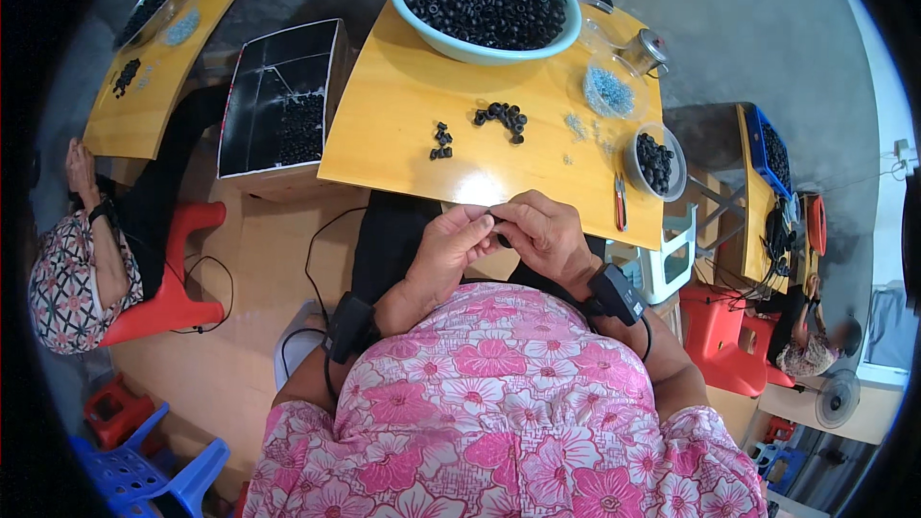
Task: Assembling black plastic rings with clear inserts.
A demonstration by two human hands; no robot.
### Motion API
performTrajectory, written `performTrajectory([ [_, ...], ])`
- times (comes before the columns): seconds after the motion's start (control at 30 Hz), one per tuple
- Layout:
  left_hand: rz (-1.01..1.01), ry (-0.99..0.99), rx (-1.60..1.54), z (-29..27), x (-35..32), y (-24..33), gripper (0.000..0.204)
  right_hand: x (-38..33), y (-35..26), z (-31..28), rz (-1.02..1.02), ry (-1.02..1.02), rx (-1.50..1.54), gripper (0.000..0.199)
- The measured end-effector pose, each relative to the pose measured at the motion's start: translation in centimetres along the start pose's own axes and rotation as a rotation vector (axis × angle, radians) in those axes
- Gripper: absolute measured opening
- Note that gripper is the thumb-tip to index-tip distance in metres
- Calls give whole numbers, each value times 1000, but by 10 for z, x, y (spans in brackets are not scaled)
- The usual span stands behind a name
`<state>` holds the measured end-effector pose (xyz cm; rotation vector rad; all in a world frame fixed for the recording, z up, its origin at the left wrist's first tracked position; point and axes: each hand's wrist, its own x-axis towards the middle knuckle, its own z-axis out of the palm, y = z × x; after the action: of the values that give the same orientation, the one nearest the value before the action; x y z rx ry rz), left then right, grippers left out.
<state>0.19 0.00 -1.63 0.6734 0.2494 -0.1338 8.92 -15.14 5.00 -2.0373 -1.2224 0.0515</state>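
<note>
Just off the near edge of the yellow table [403,149], my left hand [449,242] and my right hand [549,236] meet in a pinch. Between the fingertips is a small black part [504,241], mostly hidden, so its exact shape does not show. On the tabletop ahead lie a loose cluster of black ring-like parts [516,122] and, left of it, a smaller group of black pieces [441,142]. Small clear pieces [576,127] are scattered to the right.
A light-blue basin [408,17] heaped with black parts stands at the far edge. On the right are a tub of pale-blue pieces [611,91], a bowl of black parts [654,163], a metal pot [649,50] and a red-handled tool [621,203]. An open box [251,125] stands left.
</note>
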Motion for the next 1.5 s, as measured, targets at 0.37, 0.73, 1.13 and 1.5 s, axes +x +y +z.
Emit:
performTrajectory([
  [0.37, 67, 44, 174, -8, 11, 0, 16, 21, 21, -10, 58, -158, 182, 22],
  [0.73, 23, 104, 175, 0, 12, 10, 12, 71, 75, -10, 324, 153, -298, 14],
  [1.13, 55, 95, 135, -5, 14, 12, 11, 85, 88, 9, 405, 17, -401, 16],
  [1.5, 15, 110, 207, 0, 11, 15, 12, 69, 74, 15, 73, 51, -377, 5],
])
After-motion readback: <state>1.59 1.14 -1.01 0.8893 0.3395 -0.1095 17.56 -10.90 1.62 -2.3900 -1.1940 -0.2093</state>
